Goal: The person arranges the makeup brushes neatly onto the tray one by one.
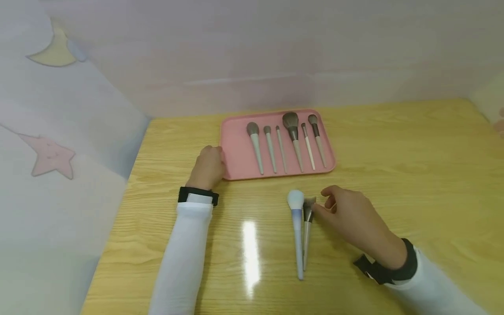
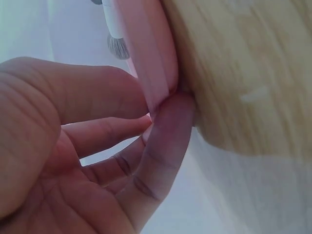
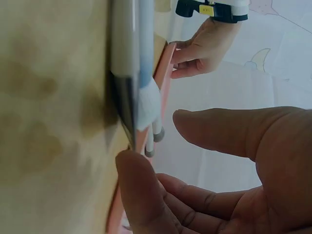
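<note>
My left hand (image 1: 207, 167) pinches the left rim of a pink tray (image 1: 236, 151); in the left wrist view its thumb is above the rim and a finger below. Near the table's front, my right hand (image 1: 352, 214) has thumb and forefinger spread apart with nothing between them. One fingertip is right at the dark angled head of a makeup brush (image 1: 307, 223). Alongside that brush, on its left, lies a makeup brush with a white head and pale blue handle (image 1: 297, 236). In the right wrist view both brushes overlap.
Several makeup brushes lie in a row on the tray, heads toward the wall, among them a large dark-headed brush (image 1: 292, 124) and a grey-headed brush (image 1: 253, 135) leftmost. The wooden table (image 1: 393, 166) meets a pale wall (image 1: 275, 52) behind and another at left.
</note>
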`<state>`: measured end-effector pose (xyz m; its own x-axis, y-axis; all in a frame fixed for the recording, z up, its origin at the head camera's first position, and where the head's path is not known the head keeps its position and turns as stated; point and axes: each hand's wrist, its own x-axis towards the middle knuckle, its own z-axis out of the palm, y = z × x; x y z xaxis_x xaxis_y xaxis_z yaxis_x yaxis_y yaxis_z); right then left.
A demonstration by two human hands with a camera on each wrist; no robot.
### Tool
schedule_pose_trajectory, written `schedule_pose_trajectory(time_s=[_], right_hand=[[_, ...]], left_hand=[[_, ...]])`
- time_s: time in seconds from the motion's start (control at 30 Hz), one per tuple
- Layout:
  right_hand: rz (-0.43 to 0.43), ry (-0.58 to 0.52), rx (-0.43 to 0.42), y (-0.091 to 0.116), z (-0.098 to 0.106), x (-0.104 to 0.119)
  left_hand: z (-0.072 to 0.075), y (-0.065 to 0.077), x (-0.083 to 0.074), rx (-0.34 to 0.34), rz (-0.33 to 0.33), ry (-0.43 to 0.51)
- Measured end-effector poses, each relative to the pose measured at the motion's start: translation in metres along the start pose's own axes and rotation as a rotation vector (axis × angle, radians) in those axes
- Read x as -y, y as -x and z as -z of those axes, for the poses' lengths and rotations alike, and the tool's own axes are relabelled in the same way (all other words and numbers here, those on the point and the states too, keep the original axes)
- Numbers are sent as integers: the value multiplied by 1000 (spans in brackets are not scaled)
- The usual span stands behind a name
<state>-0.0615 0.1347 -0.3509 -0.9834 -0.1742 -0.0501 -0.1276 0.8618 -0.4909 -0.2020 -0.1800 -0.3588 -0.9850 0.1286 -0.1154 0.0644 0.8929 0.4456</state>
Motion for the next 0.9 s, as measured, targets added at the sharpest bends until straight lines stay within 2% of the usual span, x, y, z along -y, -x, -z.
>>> schedule_pose_trajectory(time_s=[0.13, 0.27, 0.57, 0.9], right_hand=[[-31, -29, -2, 18, -10, -5], [-23, -51, -6, 24, -19, -5], [-40, -85, 22, 23, -29, 0], [-41, -110, 23, 21, -31, 3]], left_hand=[[5, 0, 1, -4, -1, 6], [4, 0, 1, -9, -6, 12], [-1, 1, 1, -14, -38, -13], [2, 4, -1, -4, -18, -21]])
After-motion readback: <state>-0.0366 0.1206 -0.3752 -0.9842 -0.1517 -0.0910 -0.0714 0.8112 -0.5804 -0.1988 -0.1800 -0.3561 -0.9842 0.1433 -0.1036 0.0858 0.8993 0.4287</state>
